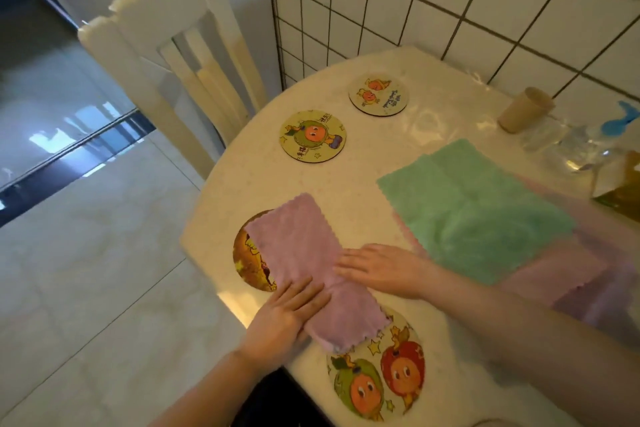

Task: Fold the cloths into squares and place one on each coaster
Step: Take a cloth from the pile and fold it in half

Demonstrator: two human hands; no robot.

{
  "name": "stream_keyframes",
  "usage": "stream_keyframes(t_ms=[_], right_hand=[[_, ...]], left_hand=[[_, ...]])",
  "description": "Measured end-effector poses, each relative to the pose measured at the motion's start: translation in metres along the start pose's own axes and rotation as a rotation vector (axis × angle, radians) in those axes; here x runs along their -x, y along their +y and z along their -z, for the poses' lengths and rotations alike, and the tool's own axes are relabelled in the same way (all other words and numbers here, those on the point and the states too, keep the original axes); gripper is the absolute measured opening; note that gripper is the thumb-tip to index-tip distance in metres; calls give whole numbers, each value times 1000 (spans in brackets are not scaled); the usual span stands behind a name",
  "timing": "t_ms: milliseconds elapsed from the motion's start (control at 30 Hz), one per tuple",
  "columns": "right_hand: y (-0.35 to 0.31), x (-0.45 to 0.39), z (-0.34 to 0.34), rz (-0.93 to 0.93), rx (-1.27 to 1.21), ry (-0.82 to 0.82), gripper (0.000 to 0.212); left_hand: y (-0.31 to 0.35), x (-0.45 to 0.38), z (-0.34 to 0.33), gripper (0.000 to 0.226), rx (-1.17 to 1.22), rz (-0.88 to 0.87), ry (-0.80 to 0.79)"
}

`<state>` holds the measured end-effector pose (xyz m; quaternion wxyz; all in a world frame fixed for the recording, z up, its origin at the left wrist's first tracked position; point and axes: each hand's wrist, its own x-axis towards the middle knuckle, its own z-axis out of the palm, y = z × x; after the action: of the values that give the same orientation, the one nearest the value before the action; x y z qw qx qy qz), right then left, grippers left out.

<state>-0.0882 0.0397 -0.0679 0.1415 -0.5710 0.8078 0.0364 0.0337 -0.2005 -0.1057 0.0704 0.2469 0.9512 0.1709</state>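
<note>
A purple cloth (304, 253), folded into a long strip, lies across the table's near left edge. It covers part of two cartoon coasters, one at the left edge (247, 262) and one near me (377, 381). My left hand (284, 315) presses flat on the strip's near half. My right hand (377, 267) lies flat on its middle, fingers straight. Two more coasters, a greenish one (312, 135) and a smaller one (378, 94), sit bare further back. A green cloth (474, 208) lies spread on a pile of pink and purple cloths (581, 274) at the right.
A white chair (173, 55) stands at the table's far left side. A tiled wall (450, 3) borders the back. A beige cup (524, 109), a clear plastic bottle (575, 146) and a yellow packet (620, 184) stand at the right. The table (363, 170) has a plastic cover.
</note>
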Motion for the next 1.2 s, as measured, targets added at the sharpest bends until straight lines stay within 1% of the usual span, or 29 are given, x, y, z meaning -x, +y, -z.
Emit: stream_keyframes(t_ms=[67,167,233,267,333,367,400,433,467,533,600,700,800,867,967,1100,1200], right_hand=[[4,-3,-7,45,-4,36,65],[12,-8,-16,52,-15,54,58],[14,-12,-15,28,-101,37,50],[14,-13,-13,-2,-188,33,52],[15,-18,-5,-135,-479,43,58],[13,-20,-1,-219,-629,99,54],[12,-26,4,-316,-757,186,40],[12,-36,8,-423,-854,268,21],[12,-45,11,-524,-941,318,16],[14,-65,12,-643,-1078,383,27],[16,-83,12,-723,-1130,441,30],[18,-98,7,-809,-1101,407,26],[16,-105,3,-850,-1042,363,27],[16,-107,3,-873,-999,337,23],[15,-112,4,-930,-922,295,20],[11,-118,8,-989,-829,249,18],[10,-122,17,-996,-703,193,16]], left_hand=[[3,2,5,51,104,57,6],[6,-3,19,52,356,193,28],[3,-6,28,48,464,248,64],[3,-8,31,41,525,273,79],[-2,-13,35,33,676,408,119],[-5,-17,38,34,785,529,144],[-9,-21,41,33,931,652,171],[-19,-26,45,28,1082,754,193],[-25,-30,49,25,1204,834,214],[-37,-38,55,24,1369,956,251],[-43,-43,55,20,1461,1030,279],[-47,-44,48,22,1510,1080,310],[-46,-43,44,21,1478,1073,340],[-43,-44,49,19,1469,1066,374],[-43,-46,48,17,1463,1112,393],[-48,-47,42,19,1240,1253,395],[-47,-44,43,20,1104,1303,429]])
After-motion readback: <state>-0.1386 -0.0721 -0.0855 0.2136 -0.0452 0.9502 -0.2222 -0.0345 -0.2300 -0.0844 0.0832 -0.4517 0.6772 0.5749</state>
